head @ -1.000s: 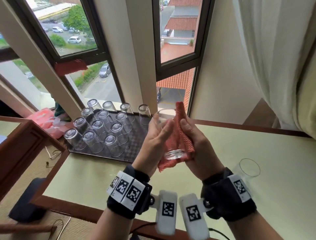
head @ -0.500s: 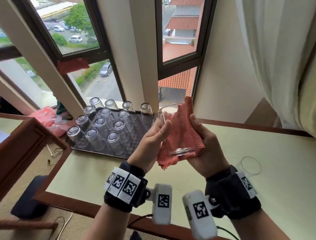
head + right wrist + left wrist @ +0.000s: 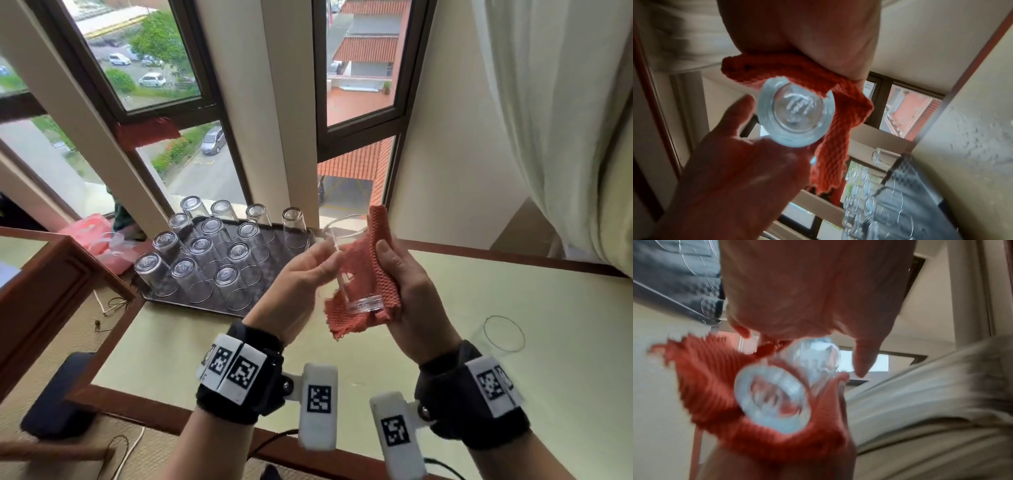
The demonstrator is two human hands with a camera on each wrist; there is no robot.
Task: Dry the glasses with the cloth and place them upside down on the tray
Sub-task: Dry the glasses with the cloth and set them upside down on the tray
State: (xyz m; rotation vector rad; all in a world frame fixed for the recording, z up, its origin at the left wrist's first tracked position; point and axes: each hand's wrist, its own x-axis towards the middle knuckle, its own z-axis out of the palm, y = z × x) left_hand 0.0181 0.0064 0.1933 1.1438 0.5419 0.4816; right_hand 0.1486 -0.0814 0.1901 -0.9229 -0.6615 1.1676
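Observed: a clear drinking glass [image 3: 356, 274] is held above the table [image 3: 513, 342], rim away from the person, thick base toward the wrists. The right hand [image 3: 407, 291] cups it through a red knitted cloth [image 3: 373, 253], fingers curled round cloth and glass together. The left hand [image 3: 305, 277] has its fingertips bearing on the bare wall; whether they clamp it or only steady it cannot be told, the wrist views being blurred.

The black tray [image 3: 274, 308] lies near, to the left, carrying twelve inverted glasses [image 3: 202, 270]. One upright glass [image 3: 503, 334] stands on the table at right.

Risk, as judged: support rests mainly on the cloth-padded right grip; wet glass against loose knit may slip base-first. Inverting and setting down at the tray's crowded right edge may knock the neighbouring tumbler [image 3: 294, 228]
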